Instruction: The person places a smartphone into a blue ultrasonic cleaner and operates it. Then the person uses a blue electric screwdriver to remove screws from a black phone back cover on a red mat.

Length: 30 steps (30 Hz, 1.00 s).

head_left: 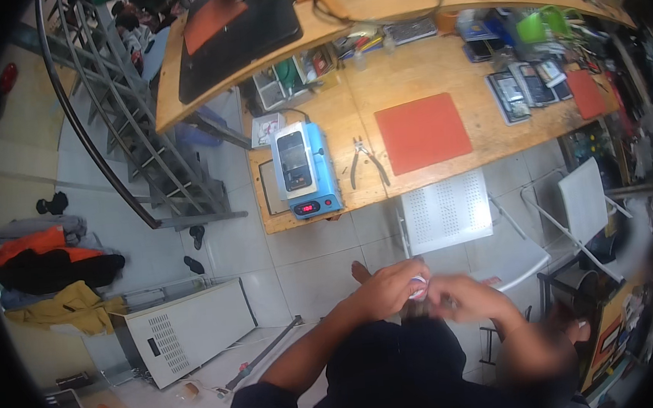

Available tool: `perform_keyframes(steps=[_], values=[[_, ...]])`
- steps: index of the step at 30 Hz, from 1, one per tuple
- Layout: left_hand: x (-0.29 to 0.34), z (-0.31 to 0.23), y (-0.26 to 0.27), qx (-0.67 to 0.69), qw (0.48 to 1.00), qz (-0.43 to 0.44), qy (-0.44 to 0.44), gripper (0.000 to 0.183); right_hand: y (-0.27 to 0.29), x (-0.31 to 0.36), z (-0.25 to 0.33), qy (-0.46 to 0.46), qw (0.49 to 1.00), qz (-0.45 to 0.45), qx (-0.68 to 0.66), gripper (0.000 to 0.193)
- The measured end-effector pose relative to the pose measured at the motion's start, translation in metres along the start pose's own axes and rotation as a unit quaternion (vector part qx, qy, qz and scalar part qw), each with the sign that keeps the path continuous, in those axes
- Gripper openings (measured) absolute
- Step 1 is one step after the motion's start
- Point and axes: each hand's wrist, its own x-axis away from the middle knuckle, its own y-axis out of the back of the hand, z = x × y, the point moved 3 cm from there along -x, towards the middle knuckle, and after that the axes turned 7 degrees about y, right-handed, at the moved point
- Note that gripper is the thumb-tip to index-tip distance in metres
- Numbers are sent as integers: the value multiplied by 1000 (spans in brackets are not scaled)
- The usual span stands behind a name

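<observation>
One round white-and-red item (pixel 418 287) is held in the left hand (pixel 383 291), blurred right hand (pixel 468 298) is held just right of it (grip can't be told), and white chair (pixel 450 217), pliers (pixel 360 147), orange mat (pixel 424 133) are seen ahead.

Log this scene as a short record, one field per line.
Holding: left hand, gripping a small round white-and-reddish item
Close by: right hand, blurred; contact unclear
Work surface: wooden bench
Near its front edge, left to right: blue machine, pliers, orange-red mat
Below mat in view: white perforated seat
</observation>
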Motion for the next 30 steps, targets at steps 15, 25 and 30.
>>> perform_keyframes(steps=[15, 25, 30], values=[[-3, 168, 105, 150, 974, -168, -16, 17, -2, -190, -100, 76, 982, 139, -105, 31], [9, 150, 100, -157, 951, -264, 38, 32, -29, -213, -128, 84, 981, -171, -43, 19], [29, 120, 128, -141, 966, -204, -69, 37, -34, -182, -88, 122, 978, 170, -8, 19]])
